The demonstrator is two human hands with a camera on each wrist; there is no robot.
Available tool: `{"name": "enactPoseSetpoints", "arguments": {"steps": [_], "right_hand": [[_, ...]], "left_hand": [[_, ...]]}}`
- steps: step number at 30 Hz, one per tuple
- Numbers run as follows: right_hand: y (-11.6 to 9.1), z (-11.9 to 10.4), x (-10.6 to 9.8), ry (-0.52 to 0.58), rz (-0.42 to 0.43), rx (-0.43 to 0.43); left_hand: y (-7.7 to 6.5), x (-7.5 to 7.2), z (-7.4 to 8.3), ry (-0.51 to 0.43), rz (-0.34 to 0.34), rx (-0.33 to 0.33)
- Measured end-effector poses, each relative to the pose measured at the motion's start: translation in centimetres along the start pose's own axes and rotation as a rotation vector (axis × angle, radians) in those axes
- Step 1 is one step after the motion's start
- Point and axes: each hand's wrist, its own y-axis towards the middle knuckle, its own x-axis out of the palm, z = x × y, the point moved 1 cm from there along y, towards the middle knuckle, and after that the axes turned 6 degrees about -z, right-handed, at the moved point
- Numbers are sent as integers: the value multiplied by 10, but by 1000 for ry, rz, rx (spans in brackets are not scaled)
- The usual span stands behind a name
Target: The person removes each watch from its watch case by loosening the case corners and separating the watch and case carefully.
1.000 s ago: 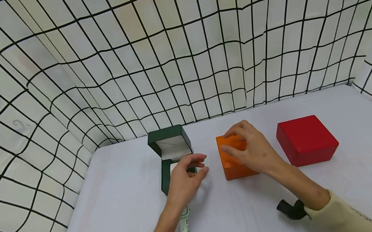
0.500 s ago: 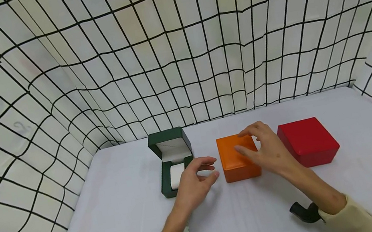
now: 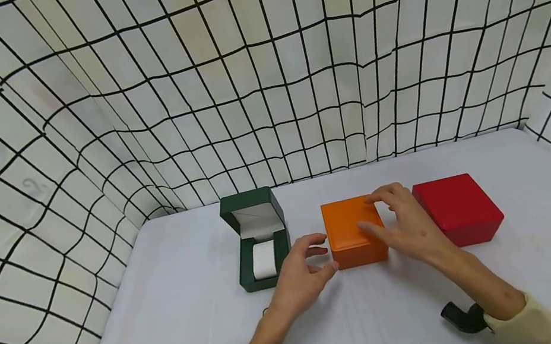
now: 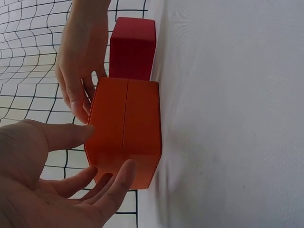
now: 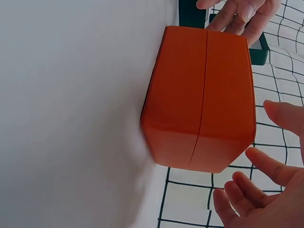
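A closed orange box (image 3: 353, 224) sits on the white-covered table, a lid seam showing on its sides in both wrist views. My left hand (image 3: 300, 279) is at its left side, fingers loosely bent and spread from the thumb. Whether those fingertips touch the box, I cannot tell. Over the box's right edge hovers my right hand (image 3: 410, 227), thumb and fingers apart; the right wrist view has its fingers (image 5: 244, 194) beside the box, not wrapped round it. Left of the box stands an open green watch box (image 3: 247, 264) with a white cushion (image 3: 264, 260) inside.
A closed red box (image 3: 459, 209) stands right of the orange one, close behind my right hand. Black netting (image 3: 292, 73) over white cloth walls the back and sides of the table (image 3: 178, 308). The pale watch seen earlier is almost fully hidden by my left forearm.
Both hands have shifted right: the left from before the green box to the orange box's left side, the right from over the orange box to its right edge. The boxes have stayed put.
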Motion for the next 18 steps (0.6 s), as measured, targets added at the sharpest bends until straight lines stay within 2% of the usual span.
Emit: {"name": "enactPoseSetpoints", "arguments": {"steps": [10,18], "right_hand": [[-2,11,7,74,-119,-46],[0,16,13,124,-174,-84]], "left_hand": [[1,9,2,-50,6,-14],[3,16,0,-102,4,-21]]}}
